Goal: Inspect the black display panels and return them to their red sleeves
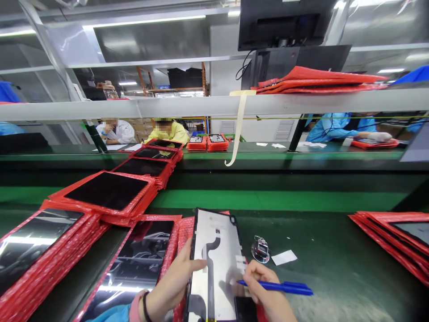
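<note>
My left hand (174,277) grips the left edge of a tablet screen panel (223,250), its thumb lying on the silvery back. A dark ribbon cable (211,281) runs down that back, and the panel is tilted up toward me. My right hand (264,286) is closed around a blue pen (288,287), near the panel's right edge. The pen points left, toward the panel; whether its tip touches cannot be told. Just right of the panel lie a small round metal-and-clear object (260,249) and a white paper slip (284,257).
Stacks of screens in red bubble wrap (107,192) fill the left side and reach back across the bench. Another red-wrapped stack (395,237) stands at right. A white rail (201,107) crosses ahead, with a tape strip (238,129) hanging down. Several co-workers sit beyond.
</note>
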`<state>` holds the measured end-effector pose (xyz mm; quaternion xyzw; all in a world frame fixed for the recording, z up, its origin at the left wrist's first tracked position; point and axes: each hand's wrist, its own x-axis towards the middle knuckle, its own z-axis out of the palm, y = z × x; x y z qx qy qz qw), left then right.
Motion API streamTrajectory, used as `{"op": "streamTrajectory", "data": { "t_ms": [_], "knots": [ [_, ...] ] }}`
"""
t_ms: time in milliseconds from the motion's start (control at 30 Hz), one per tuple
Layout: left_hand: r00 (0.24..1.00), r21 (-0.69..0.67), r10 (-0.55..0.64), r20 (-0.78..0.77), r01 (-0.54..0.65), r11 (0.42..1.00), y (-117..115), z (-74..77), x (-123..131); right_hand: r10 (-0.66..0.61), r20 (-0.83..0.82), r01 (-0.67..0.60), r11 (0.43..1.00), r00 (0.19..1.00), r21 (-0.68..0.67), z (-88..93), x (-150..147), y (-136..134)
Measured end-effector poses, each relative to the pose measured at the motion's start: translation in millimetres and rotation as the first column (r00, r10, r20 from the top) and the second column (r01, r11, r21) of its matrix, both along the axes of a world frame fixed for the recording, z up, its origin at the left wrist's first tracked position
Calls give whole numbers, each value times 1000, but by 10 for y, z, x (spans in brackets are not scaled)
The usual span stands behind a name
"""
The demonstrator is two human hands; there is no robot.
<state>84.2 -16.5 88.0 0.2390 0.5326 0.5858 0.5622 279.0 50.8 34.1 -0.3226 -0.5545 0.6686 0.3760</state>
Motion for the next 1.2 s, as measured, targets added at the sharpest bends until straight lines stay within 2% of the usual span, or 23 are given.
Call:
{"op": "streamTrajectory", "data": {
  "t_ms": [100, 200, 267, 333, 433, 567, 700, 800, 933, 1033, 1100, 1200],
  "knots": [
    [994, 82, 98, -50, -94, 992, 7, 151, -40, -67, -96, 68, 998, 993, 9, 180, 131, 76],
    [980, 174, 177, -92, -160, 972, 34, 362, -100, -189, -192, 197, 980, 963, 25, 374, 196, 183],
    [974, 220, 205, -98, -180, 959, 61, 489, -126, -257, -238, 280, 958, 936, 65, 472, 194, 270],
    [973, 249, 215, -89, -187, 950, 92, 591, -136, -280, -224, 304, 949, 934, 81, 553, 167, 353],
    [971, 285, 232, -53, -208, 936, 135, 714, -131, -195, -180, 206, 977, 964, 48, 710, 97, 427],
    [973, 347, 230, -25, -208, 915, 165, 851, -130, -45, -306, 49, 999, 951, 6, 1000, -22, 407],
    [972, 347, 232, -36, -205, 915, 185, 946, -168, -59, -381, 44, 998, 923, -49, 1213, -119, 367],
    [961, 340, 275, -16, -254, 906, 217, 962, -207, -91, -405, 67, 995, 910, -73, 1273, -172, 358],
    [937, 359, 347, 21, -331, 872, 271, 896, -253, -139, -392, 120, 990, 909, -71, 1251, -208, 345],
    [930, 344, 368, 25, -354, 870, 291, 848, -272, -151, -353, 160, 987, 923, -4, 1203, -187, 344],
    [931, 327, 365, 23, -353, 877, 283, 857, -266, -93, -356, 125, 990, 930, 66, 1185, -163, 351],
    [933, 298, 359, 27, -350, 888, 239, 924, -222, 66, -342, -17, 990, 937, 142, 1204, -145, 357]
  ]
}}
